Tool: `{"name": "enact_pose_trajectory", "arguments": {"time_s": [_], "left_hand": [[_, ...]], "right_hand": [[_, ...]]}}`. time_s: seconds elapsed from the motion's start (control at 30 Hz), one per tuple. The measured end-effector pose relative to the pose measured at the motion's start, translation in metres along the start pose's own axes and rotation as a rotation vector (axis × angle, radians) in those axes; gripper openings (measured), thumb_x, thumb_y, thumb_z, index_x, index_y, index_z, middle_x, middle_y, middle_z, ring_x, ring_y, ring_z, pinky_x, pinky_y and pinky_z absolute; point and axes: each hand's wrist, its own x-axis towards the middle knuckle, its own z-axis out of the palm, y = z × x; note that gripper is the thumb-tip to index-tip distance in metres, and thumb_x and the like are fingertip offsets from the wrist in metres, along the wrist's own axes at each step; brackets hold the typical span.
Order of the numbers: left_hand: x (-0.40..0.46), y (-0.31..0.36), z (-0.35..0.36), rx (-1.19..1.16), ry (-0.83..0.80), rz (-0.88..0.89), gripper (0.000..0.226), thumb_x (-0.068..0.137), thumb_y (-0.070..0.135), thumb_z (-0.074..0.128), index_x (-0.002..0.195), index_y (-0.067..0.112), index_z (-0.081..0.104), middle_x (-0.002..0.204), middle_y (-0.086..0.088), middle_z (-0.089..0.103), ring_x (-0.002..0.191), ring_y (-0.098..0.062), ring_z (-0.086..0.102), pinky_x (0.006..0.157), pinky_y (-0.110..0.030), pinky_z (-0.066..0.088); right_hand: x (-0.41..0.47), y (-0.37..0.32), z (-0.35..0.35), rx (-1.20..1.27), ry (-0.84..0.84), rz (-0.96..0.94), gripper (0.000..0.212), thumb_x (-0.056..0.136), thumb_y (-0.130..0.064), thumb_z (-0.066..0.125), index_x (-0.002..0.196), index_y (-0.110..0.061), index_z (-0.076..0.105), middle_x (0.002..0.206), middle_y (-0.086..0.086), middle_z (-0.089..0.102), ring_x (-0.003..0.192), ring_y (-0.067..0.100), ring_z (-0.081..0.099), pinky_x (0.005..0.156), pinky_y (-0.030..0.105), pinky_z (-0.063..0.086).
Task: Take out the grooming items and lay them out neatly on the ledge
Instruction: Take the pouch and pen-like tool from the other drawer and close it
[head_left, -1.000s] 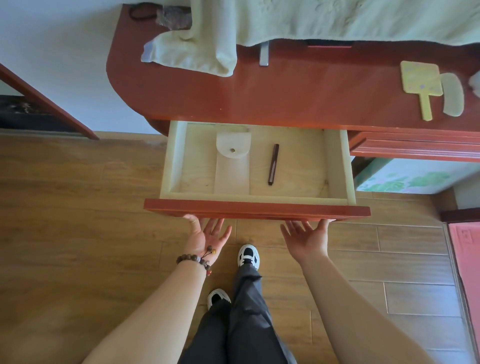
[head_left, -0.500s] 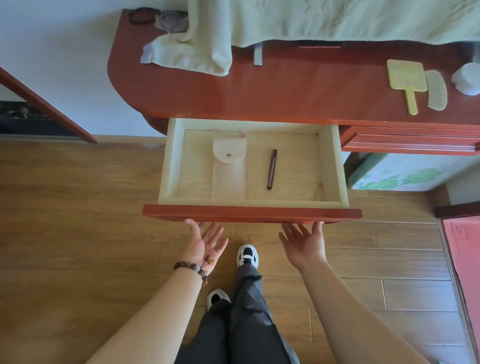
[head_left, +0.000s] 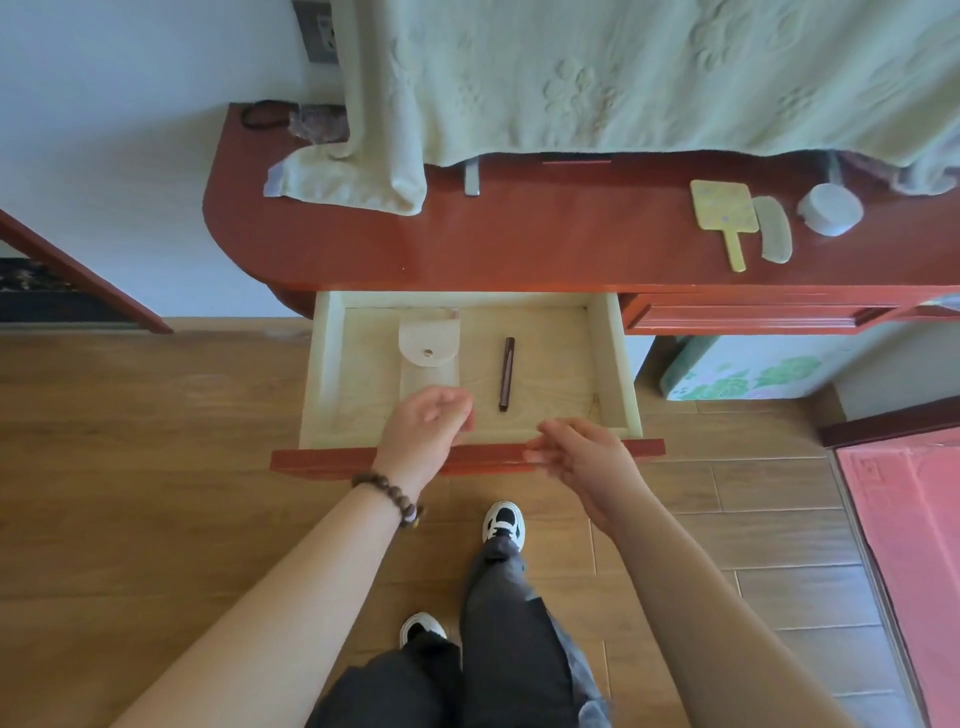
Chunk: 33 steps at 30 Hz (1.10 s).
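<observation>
Drawer (head_left: 615, 358): pulled out from under the red worktop (head_left: 519, 244), pale wood inside, red front board toward me.
Pouch (head_left: 429, 353): beige, flap snapped shut, lying flat on the drawer floor at the left — its near end is hidden behind my left hand.
Dark stick (head_left: 506, 374): slim brown item lying lengthwise just right of the pouch, apart from it.
Left hand (head_left: 426, 431): over the drawer's near edge above the pouch's lower end, fingers loosely curled, holding nothing that I can see; blurred.
Right hand (head_left: 584, 457): at the drawer's front board, fingers relaxed and pointing left, gripping nothing.
Already on the worktop: yellow hand mirror (head_left: 723, 210), pale comb (head_left: 774, 228) just beside it, round white jar (head_left: 830, 209) to the right — all at the far right end.
Towel (head_left: 363, 176): pale green, draped down onto the worktop's left end.
</observation>
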Motion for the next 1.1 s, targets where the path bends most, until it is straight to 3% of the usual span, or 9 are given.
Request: {"name": "enact_pose_trajectory", "arguments": {"time_s": [0.1, 0.23, 0.33, 0.47, 0.6, 0.77, 0.93, 1.0, 1.1], "left_hand": [[0.044, 0.007, 0.020, 0.296, 0.113, 0.064, 0.021, 0.091, 0.025, 0.057, 0.110, 0.018, 0.062, 0.107, 0.005, 0.064, 0.099, -0.011, 0.060, 0.073, -0.017, 0.045], [0.098, -0.003, 0.035, 0.651, 0.230, 0.073, 0.041, 0.087, 0.025, 0.060, 0.126, 0.015, 0.052, 0.128, -0.005, 0.053, 0.117, -0.023, 0.051, 0.092, -0.035, 0.047], [0.123, -0.016, 0.040, 0.847, 0.258, -0.050, 0.060, 0.083, 0.034, 0.064, 0.135, 0.018, 0.039, 0.142, -0.008, 0.037, 0.129, -0.029, 0.037, 0.099, -0.044, 0.042], [0.140, -0.030, 0.048, 0.902, 0.148, -0.186, 0.087, 0.080, 0.043, 0.067, 0.147, 0.022, 0.015, 0.156, -0.011, 0.009, 0.144, -0.032, 0.008, 0.113, -0.047, 0.028], [0.142, -0.039, 0.049, 0.929, 0.141, -0.196, 0.092, 0.082, 0.021, 0.068, 0.148, 0.027, 0.004, 0.159, -0.010, -0.003, 0.146, -0.032, -0.001, 0.116, -0.047, 0.021], [0.139, -0.049, 0.023, 0.927, 0.172, -0.153, 0.090, 0.084, 0.002, 0.061, 0.149, 0.028, 0.005, 0.159, -0.007, -0.003, 0.146, -0.030, 0.001, 0.116, -0.043, 0.023], [0.136, -0.047, 0.000, 0.907, 0.177, -0.173, 0.085, 0.086, 0.017, 0.064, 0.150, 0.022, 0.007, 0.159, -0.012, 0.002, 0.146, -0.032, 0.003, 0.118, -0.044, 0.017], [0.134, -0.042, 0.004, 0.906, 0.231, -0.046, 0.075, 0.086, 0.020, 0.064, 0.147, 0.017, 0.020, 0.156, -0.012, 0.014, 0.144, -0.032, 0.011, 0.117, -0.043, 0.019], [0.133, -0.034, 0.020, 0.855, 0.225, 0.186, 0.051, 0.086, 0.017, 0.062, 0.133, 0.010, 0.043, 0.138, -0.012, 0.042, 0.129, -0.029, 0.039, 0.106, -0.039, 0.039]], "right_hand": [[0.046, -0.023, 0.015, -0.220, 0.083, -0.066, 0.014, 0.087, -0.025, 0.064, 0.089, -0.011, 0.064, 0.082, 0.007, 0.068, 0.074, 0.020, 0.068, 0.075, 0.036, 0.058], [0.107, -0.040, 0.033, -0.587, 0.126, -0.072, 0.042, 0.083, -0.042, 0.066, 0.108, -0.010, 0.056, 0.094, 0.000, 0.061, 0.082, 0.019, 0.059, 0.067, 0.031, 0.049], [0.138, -0.042, 0.045, -0.768, 0.121, -0.020, 0.055, 0.083, -0.046, 0.067, 0.119, -0.008, 0.047, 0.108, 0.007, 0.059, 0.080, 0.020, 0.055, 0.057, 0.027, 0.040], [0.162, -0.034, 0.053, -0.969, 0.139, 0.024, 0.049, 0.085, -0.041, 0.066, 0.112, -0.007, 0.045, 0.107, 0.013, 0.060, 0.084, 0.030, 0.062, 0.055, 0.033, 0.045], [0.167, -0.026, 0.055, -1.011, 0.145, 0.012, 0.028, 0.089, -0.028, 0.062, 0.102, -0.008, 0.048, 0.099, 0.011, 0.061, 0.080, 0.029, 0.059, 0.060, 0.034, 0.047], [0.167, -0.021, 0.059, -1.015, 0.167, -0.016, 0.014, 0.089, -0.021, 0.057, 0.091, -0.011, 0.046, 0.088, 0.007, 0.060, 0.072, 0.026, 0.056, 0.059, 0.031, 0.045], [0.163, -0.019, 0.062, -0.980, 0.167, -0.016, 0.011, 0.088, -0.017, 0.056, 0.092, -0.011, 0.048, 0.082, 0.005, 0.057, 0.072, 0.026, 0.058, 0.057, 0.031, 0.046], [0.161, -0.020, 0.065, -0.952, 0.165, -0.019, 0.009, 0.088, -0.017, 0.055, 0.092, -0.012, 0.048, 0.079, 0.003, 0.056, 0.070, 0.025, 0.057, 0.057, 0.031, 0.045], [0.159, -0.021, 0.069, -0.913, 0.174, -0.045, 0.009, 0.088, -0.017, 0.054, 0.093, -0.012, 0.048, 0.076, 0.002, 0.055, 0.067, 0.024, 0.056, 0.055, 0.030, 0.045]]}}
